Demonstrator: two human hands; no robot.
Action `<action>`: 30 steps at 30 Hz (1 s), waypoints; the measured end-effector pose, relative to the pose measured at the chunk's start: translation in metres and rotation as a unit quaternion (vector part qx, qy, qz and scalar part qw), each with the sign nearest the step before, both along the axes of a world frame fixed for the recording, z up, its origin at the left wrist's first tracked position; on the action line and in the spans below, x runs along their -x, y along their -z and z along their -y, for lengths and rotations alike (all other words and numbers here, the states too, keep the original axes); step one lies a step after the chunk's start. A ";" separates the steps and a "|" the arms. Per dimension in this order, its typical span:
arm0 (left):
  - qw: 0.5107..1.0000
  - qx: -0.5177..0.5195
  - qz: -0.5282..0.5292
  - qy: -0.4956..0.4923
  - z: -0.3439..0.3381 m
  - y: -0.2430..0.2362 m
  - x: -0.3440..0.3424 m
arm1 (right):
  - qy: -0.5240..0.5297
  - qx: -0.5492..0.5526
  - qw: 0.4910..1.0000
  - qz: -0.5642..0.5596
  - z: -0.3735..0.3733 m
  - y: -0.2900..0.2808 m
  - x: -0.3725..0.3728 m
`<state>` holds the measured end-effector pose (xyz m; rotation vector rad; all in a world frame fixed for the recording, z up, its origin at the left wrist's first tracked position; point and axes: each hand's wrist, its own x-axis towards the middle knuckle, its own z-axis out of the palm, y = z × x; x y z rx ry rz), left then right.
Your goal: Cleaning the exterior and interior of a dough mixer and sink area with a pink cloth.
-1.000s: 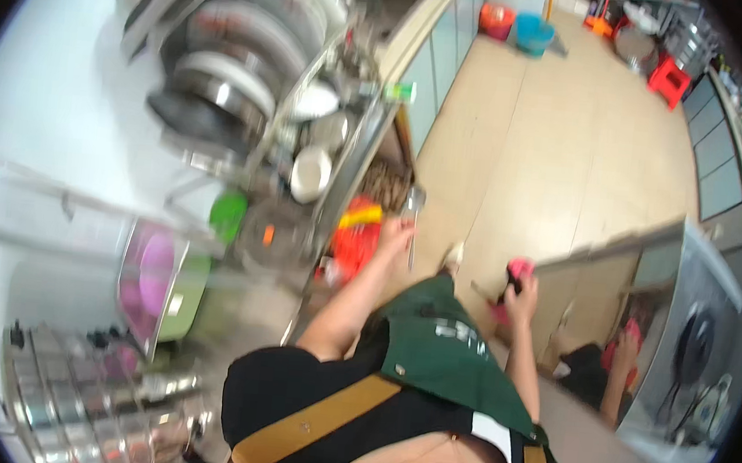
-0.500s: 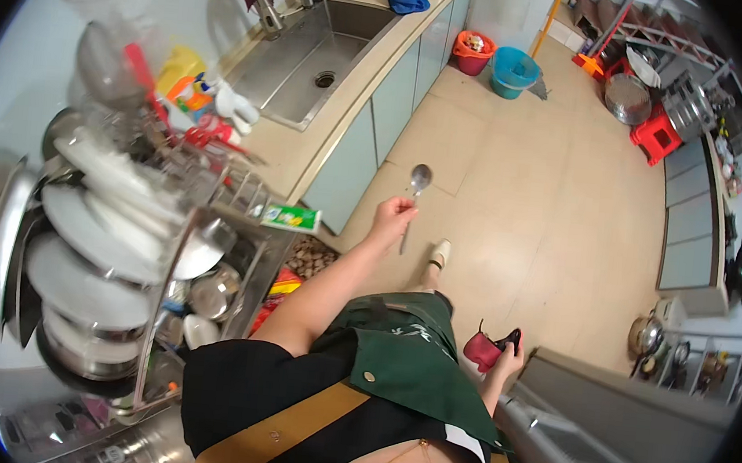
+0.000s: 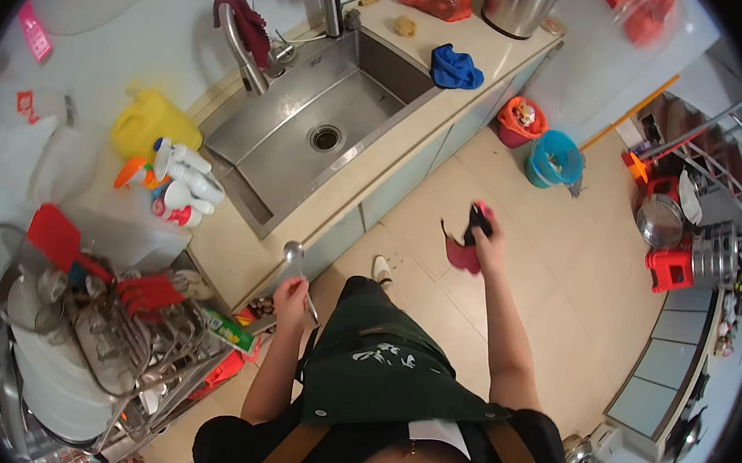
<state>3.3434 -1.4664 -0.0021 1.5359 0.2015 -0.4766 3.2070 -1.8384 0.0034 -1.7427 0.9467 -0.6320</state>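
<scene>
My left hand is closed round the handle of a metal spoon, bowl upward, near the front edge of the counter. The handle's lower end points back toward my dark green apron. Held out over the floor, my right hand is closed on a dark red and black item. It has a soft-looking dark red part and a thin dark strap or loop. Its exact kind cannot be made out, as my fingers cover part of it.
Ahead left is a steel sink with a tap draped in dark red cloth. A blue cloth lies beside it. At left stand bottles and a full dish rack. A blue bucket is on the floor.
My view has turned and the sink looks nearer. My right hand has come up and forward from beside my body with the red and black item. The spoon, still in my left hand, is closer to the counter.
</scene>
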 end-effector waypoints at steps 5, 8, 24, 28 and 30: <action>0.996 -0.033 -0.026 -0.075 0.024 0.007 -0.024 | -0.023 0.072 0.997 0.028 0.065 -0.005 -0.143; 0.990 0.007 -0.013 -0.141 0.050 -0.018 -0.029 | -0.065 0.129 0.989 -0.012 0.088 -0.030 -0.199; 0.893 -0.031 -0.133 -0.428 0.066 -0.023 0.043 | -0.359 0.490 0.788 -0.096 0.057 0.039 -0.293; 0.868 -0.030 -0.148 -0.473 0.040 -0.029 0.064 | -0.440 0.472 0.755 -0.116 -0.076 0.017 -0.286; 0.862 -0.026 -0.149 -0.484 0.025 -0.031 0.075 | -0.455 0.468 0.751 -0.103 -0.132 0.015 -0.284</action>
